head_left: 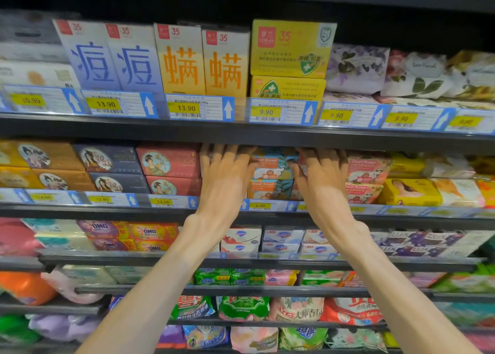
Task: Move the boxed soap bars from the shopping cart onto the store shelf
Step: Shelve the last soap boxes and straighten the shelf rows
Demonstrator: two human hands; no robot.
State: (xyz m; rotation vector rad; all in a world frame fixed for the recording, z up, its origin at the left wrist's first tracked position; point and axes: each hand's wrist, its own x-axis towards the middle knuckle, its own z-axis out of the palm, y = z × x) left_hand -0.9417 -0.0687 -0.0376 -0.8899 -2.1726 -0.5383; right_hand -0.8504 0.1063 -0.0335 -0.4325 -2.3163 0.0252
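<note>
Both hands reach into the second shelf [160, 211] near its front edge. The left hand [225, 177] and right hand [321, 179], fingers spread nearly straight, flank the stacked Goat Soap boxes [272, 175], touching their sides.

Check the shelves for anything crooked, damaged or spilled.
Nothing spilled or damaged. Only the top yellow box on the upper shelf sits slightly tilted on the one below. Both hands rest against the Goat Soap boxes.

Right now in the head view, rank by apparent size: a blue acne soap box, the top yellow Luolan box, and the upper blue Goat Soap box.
1. Yellow Luolan box and blue acne box: alike, unranked.
2. Goat Soap box, smallest, partly hidden by both hands.
</note>
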